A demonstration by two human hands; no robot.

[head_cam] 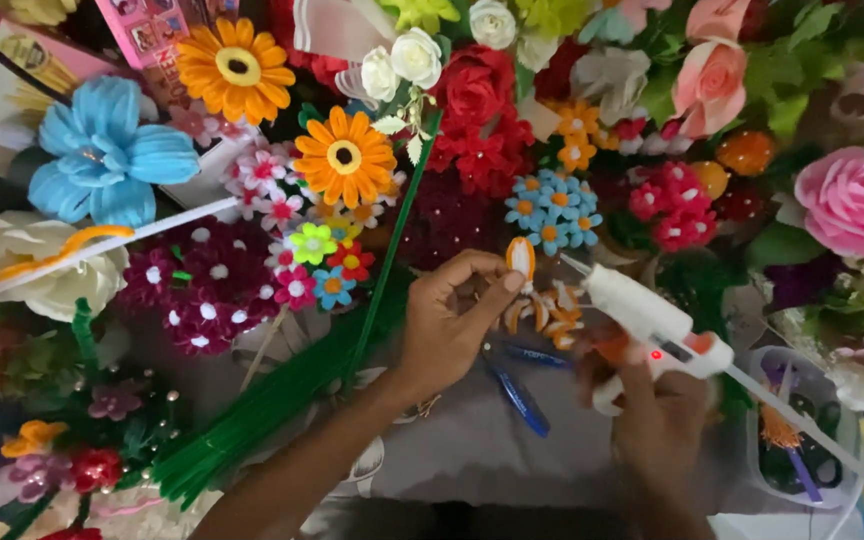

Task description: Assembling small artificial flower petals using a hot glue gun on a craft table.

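My left hand [447, 320] pinches a small orange and white petal [521, 257] between thumb and fingers. Below it lie several more orange and white petals [544, 312]. My right hand [657, 425] grips a white glue gun [652, 322] with a red light on its body. The gun's nozzle points left at the held petal, a short gap from it. A clear glue stick [802, 425] juts from the gun's back toward the lower right.
Handmade flowers surround the hands: an orange daisy [344, 157], a blue flower [107, 150], red roses [474, 95], a pink rose [857, 200]. A bundle of green stems [272, 400] lies at the left. Blue-handled scissors [517, 390] rest on the grey cloth [472, 450].
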